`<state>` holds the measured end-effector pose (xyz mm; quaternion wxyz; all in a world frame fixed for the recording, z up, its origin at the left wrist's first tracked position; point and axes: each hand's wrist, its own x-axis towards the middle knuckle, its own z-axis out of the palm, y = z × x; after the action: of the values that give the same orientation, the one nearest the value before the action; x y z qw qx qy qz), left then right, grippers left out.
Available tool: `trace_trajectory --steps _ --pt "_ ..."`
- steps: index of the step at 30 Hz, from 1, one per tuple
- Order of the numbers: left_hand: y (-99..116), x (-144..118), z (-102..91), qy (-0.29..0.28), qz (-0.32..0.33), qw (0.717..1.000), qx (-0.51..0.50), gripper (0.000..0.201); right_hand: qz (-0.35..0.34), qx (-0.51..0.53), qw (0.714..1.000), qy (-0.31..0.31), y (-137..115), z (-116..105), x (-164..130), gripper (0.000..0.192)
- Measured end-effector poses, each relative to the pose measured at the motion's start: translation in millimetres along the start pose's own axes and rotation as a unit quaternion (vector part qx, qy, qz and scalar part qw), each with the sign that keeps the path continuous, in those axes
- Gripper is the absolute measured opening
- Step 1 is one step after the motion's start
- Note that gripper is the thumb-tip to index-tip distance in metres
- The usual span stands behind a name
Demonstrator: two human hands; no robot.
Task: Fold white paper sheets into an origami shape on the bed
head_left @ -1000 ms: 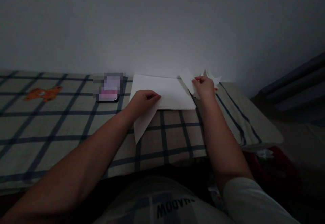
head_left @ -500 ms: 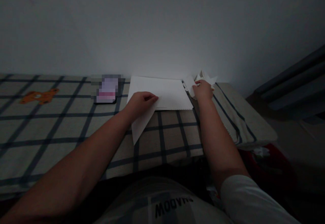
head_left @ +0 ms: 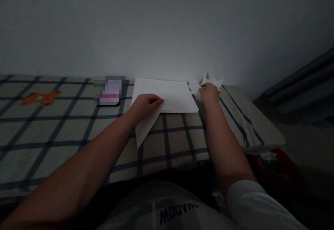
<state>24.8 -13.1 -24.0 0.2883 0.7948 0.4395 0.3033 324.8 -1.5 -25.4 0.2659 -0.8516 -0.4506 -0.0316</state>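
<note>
A stack of white paper sheets [head_left: 173, 96] lies on the checked bedsheet [head_left: 78, 132] near the wall. My left hand [head_left: 146, 105] is closed on a folded white sheet [head_left: 143, 129] whose pointed end hangs toward me. My right hand [head_left: 209, 92] is at the stack's far right corner, fingers pinched on a small piece of white paper [head_left: 195, 85]. Just behind that hand sits a pile of folded or crumpled white paper [head_left: 212, 80].
A phone [head_left: 111, 90] lies left of the stack. An orange cartoon print [head_left: 40, 97] marks the sheet at far left. The wall runs close behind. The bed's edge drops off at right, with a dark red object [head_left: 276, 164] on the floor.
My right hand carried the small paper piece a little back and right toward the paper pile. My left hand and its folded sheet stayed in place.
</note>
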Motion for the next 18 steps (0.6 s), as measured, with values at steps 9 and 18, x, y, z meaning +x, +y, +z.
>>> trace_trajectory --steps 9,18 --pt "0.8 -0.7 -0.4 0.011 -0.001 1.000 -0.003 0.028 -0.043 -0.039 0.998 0.004 3.5 0.2 -0.4 0.035" --pt "-2.4 0.3 0.3 0.041 -0.014 0.999 0.018 0.033 -0.249 0.256 0.931 -0.080 -42.7 15.3 -30.6 0.033"
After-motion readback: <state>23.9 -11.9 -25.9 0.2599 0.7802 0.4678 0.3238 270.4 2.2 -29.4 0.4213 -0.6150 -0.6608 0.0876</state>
